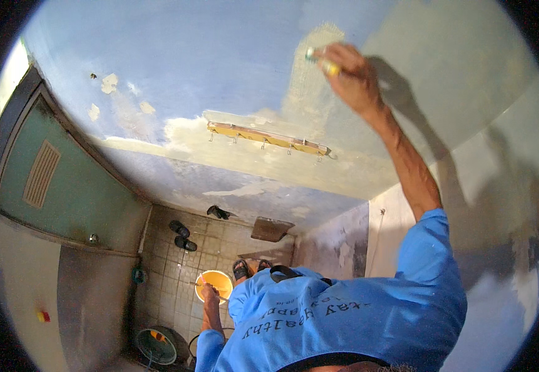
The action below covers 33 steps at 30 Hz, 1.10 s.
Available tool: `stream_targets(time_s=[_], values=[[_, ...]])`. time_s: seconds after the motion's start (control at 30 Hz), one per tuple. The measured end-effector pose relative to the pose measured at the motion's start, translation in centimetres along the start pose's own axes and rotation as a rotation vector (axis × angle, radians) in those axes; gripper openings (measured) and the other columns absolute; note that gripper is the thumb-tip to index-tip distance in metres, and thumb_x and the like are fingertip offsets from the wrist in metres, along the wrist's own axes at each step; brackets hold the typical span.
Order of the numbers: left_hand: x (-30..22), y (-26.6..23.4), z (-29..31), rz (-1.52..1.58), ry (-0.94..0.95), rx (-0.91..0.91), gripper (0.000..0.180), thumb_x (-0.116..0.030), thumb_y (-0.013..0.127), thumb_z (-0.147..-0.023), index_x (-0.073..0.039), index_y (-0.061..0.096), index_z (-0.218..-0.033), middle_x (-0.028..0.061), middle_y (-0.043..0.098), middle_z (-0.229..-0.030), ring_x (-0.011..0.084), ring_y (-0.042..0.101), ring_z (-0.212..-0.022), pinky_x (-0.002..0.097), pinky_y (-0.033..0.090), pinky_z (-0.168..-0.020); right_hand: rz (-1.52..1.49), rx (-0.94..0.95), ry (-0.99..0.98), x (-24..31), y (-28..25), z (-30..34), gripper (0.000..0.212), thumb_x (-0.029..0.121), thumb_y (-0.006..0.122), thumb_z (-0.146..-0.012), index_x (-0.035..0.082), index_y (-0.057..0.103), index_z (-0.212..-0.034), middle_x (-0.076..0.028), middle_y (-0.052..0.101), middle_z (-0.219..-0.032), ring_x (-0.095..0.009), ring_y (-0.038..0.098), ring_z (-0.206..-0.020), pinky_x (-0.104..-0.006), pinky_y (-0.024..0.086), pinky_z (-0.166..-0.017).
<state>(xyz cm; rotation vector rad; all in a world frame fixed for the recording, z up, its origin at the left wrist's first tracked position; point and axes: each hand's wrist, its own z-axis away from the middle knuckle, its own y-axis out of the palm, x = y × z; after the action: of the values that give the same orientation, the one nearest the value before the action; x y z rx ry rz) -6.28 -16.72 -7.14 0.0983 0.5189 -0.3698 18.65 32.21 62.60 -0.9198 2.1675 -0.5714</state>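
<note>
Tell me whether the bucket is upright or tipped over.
Upright. The bucket has its round mouth turned up toward the head camera, showing the orange-yellow inside, with the left hand at its rim.

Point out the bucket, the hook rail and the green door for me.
Bucket (pixel 216 271): head view, on the far edge of its rim.
Hook rail (pixel 264 137): head view, on the middle of its board.
Green door (pixel 74 186): head view, on the bare panel right of its vent.
</note>
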Motion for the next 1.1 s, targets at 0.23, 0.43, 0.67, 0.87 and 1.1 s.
stream_targets(time_s=[0.23, 0.43, 0.67, 0.87, 1.1], values=[[-0.7, -0.2, 1.1, -0.013, -0.039, 0.033, 0.04, -0.047, 0.055, -0.097, -0.014, 0.048, -0.077, 0.0019, 0.045, -0.058, 0.018, 0.044, -0.044, 0.0335, 0.039, -0.042, 0.177, -0.372, -0.069, -0.5, -5.4, -6.6, 0.016, -0.003, 0.066, -0.081, 0.001, 0.068, -0.096, -0.011, 0.067, -0.103, -0.028, 0.064, -0.09, -0.0352, 0.055, -0.072], [-0.2, -0.3, -0.3, -0.013, -0.004, 0.045, 0.029, -0.036, 0.053, -0.097, -0.014, 0.049, -0.079, 0.0016, 0.046, -0.059, 0.0183, 0.047, -0.047, 0.0337, 0.04, -0.042, 0.34, -0.072, -0.139, 0.7, 1.0, -0.3, 0.021, 0.016, 0.067, -0.08, 0.018, 0.073, -0.101, -0.004, 0.065, -0.106, -0.022, 0.059, -0.104, -0.0378, 0.056, -0.081], [0.0, -0.8, 0.0, -0.047, -0.061, 0.104, 0.026, -0.036, 0.053, -0.098, -0.015, 0.05, -0.083, 0.001, 0.046, -0.058, 0.0184, 0.048, -0.047, 0.0337, 0.04, -0.041, -0.09, 0.135, 0.02, 6.0, 4.3, 6.1, 0.022, 0.002, 0.066, -0.081, 0.009, 0.07, -0.102, -0.008, 0.065, -0.103, -0.023, 0.062, -0.101, -0.0364, 0.057, -0.078], [0.5, -0.9, -0.2, 0.029, -0.015, 0.134, 0.025, -0.035, 0.053, -0.097, -0.015, 0.051, -0.083, 0.0005, 0.046, -0.058, 0.0175, 0.047, -0.046, 0.0322, 0.039, -0.04, -0.217, -0.062, 0.559, -0.4, -0.8, 3.3, 0.02, 0.004, 0.069, -0.088, 0.007, 0.068, -0.108, -0.006, 0.068, -0.105, -0.021, 0.068, -0.093, -0.0333, 0.058, -0.078], [1.1, -0.9, -0.6, 0.026, 0.032, 0.129, 0.027, -0.036, 0.052, -0.098, -0.016, 0.051, -0.08, 0.0005, 0.045, -0.058, 0.0174, 0.044, -0.044, 0.0323, 0.039, -0.042, 0.093, -0.408, 0.126, -1.4, -2.8, 3.0, 0.022, 0.004, 0.071, -0.083, 0.012, 0.071, -0.103, -0.005, 0.066, -0.11, -0.025, 0.063, -0.1, -0.0367, 0.053, -0.084]])
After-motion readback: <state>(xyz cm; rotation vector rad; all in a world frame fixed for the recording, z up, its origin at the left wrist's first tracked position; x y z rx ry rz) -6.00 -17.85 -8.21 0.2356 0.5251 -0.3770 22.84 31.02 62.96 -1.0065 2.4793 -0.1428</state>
